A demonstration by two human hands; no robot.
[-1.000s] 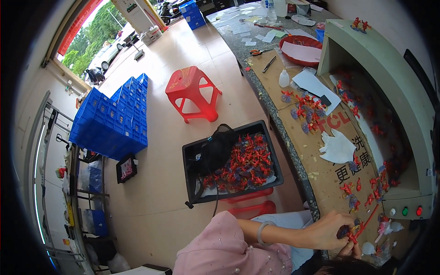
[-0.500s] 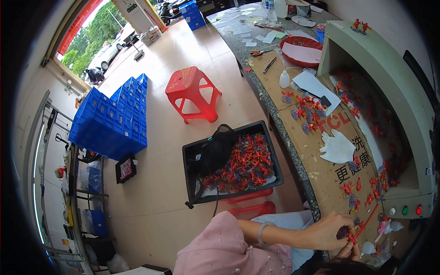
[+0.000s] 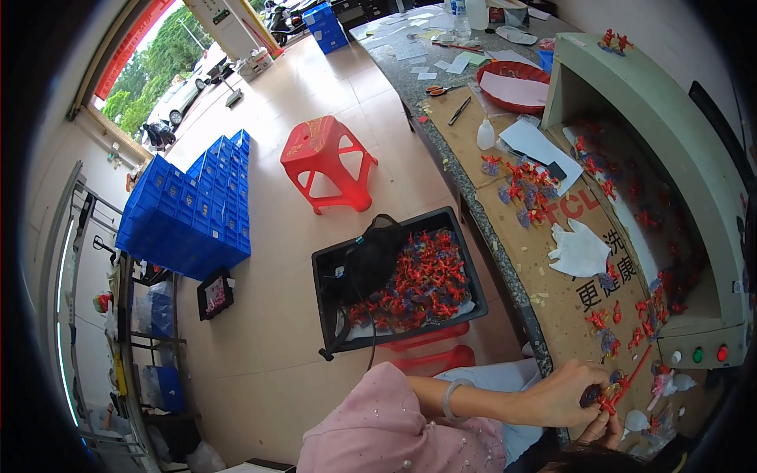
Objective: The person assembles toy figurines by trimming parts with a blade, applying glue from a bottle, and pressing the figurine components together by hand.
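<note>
At the front right of the workbench, my left hand point(image 3: 561, 396), with a bangle at its wrist, is closed around a small red and dark figurine point(image 3: 605, 403). Just below it, the fingers of my right hand point(image 3: 603, 430) pinch the figurine's lower side; dark hair partly covers this hand. A slim red rod point(image 3: 633, 376) slants up and right from the figurine; whether it is a part of it or separate cannot be made out. Several similar red figurines point(image 3: 611, 322) lie on the cardboard point(image 3: 552, 303) beyond my hands.
A grey arched machine point(image 3: 676, 134) with figurines inside stands along the right. A white glove point(image 3: 579, 251) and a squeeze bottle point(image 3: 486, 135) lie farther up the bench. Left of it, a black crate point(image 3: 319, 284) of figurines, a red stool point(image 3: 319, 146) and blue crates point(image 3: 185, 209) occupy the floor.
The whole view has shifted very slightly. Both hands keep their grip on the figurine, with only a tiny change in finger position.
</note>
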